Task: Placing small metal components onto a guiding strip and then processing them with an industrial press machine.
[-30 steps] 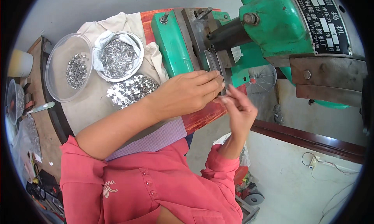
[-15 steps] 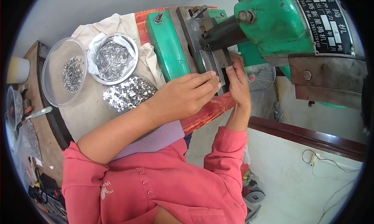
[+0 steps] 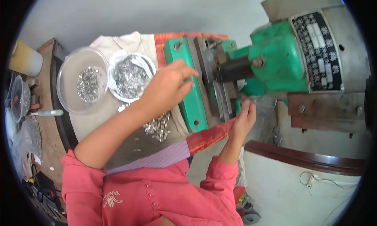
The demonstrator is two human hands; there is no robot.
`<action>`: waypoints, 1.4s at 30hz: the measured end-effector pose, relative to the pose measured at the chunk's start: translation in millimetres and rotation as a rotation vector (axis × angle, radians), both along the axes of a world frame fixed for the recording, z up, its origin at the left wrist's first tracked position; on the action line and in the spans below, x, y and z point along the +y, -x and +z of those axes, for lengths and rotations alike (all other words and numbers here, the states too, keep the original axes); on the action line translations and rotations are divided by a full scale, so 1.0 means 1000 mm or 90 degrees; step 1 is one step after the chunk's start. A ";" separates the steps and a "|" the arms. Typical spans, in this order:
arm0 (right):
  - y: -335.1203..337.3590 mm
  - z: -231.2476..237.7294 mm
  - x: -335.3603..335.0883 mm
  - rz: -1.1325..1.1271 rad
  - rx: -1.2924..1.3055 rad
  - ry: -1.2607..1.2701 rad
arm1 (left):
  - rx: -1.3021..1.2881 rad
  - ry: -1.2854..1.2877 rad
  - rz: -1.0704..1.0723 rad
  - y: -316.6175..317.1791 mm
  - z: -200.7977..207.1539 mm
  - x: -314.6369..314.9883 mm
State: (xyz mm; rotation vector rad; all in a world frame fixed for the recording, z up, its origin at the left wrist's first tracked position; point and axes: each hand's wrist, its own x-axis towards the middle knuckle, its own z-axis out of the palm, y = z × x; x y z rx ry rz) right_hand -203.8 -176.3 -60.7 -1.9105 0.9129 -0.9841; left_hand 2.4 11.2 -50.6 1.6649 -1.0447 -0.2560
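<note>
My left hand is raised between a cloth-lined metal bowl and the green base of a bench press. Its thumb and forefinger are apart, and I see nothing between them. My right hand is at the near right side of the press's metal die, fingers curled together; whatever they may hold is hidden. A dark ram comes from the green press head to the die. Small shiny metal pieces lie in a heap below my left forearm.
A clear plastic tub with small metal pieces stands left of the bowl, which contains thin silvery slivers. Beige cloth lies beneath them on the red-painted table. A side bench at far left bears a pale-handled tool.
My left hand has left the die and moved left toward the bowl, its fingers now apart. My right hand stays near the die's side, lower in the picture. The whole view has shifted.
</note>
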 end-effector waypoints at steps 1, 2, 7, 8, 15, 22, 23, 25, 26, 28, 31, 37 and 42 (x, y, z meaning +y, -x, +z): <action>0.008 -0.006 0.006 -0.043 -0.048 -0.017 | 0.027 -0.006 -0.013 0.000 -0.006 -0.004; 0.017 -0.011 0.011 -0.061 -0.061 -0.024 | 0.048 -0.014 -0.028 0.000 -0.004 -0.004; 0.033 -0.001 0.040 -0.113 -0.071 0.128 | -0.005 -0.087 -0.101 0.000 0.007 -0.031; 0.034 0.000 0.042 -0.119 -0.057 0.130 | -0.056 -0.089 -0.099 -0.003 0.008 -0.039; 0.037 -0.006 0.041 -0.131 -0.024 0.131 | 0.277 -0.224 -0.288 -0.038 0.015 -0.072; 0.049 -0.014 0.045 -0.128 -0.015 0.122 | 0.355 -0.204 -0.337 -0.045 0.018 -0.076; 0.051 -0.015 0.045 -0.137 -0.027 0.111 | 0.354 -0.204 -0.340 -0.046 0.020 -0.076; 0.054 -0.015 0.047 -0.143 -0.041 0.098 | 0.385 -0.236 -0.366 -0.049 0.024 -0.075; 0.056 -0.015 0.048 -0.146 -0.038 0.098 | 0.384 -0.236 -0.366 -0.048 0.025 -0.076; 0.057 -0.016 0.050 -0.148 -0.036 0.097 | 0.370 -0.260 -0.375 -0.047 0.026 -0.077; 0.057 -0.015 0.051 -0.133 -0.020 0.118 | 0.355 -0.260 -0.375 -0.047 0.025 -0.079; 0.058 -0.016 0.049 -0.141 -0.018 0.127 | 0.346 -0.255 -0.360 -0.045 0.024 -0.082; 0.056 -0.014 0.049 -0.138 -0.004 0.154 | 0.297 -0.251 -0.328 -0.040 0.024 -0.084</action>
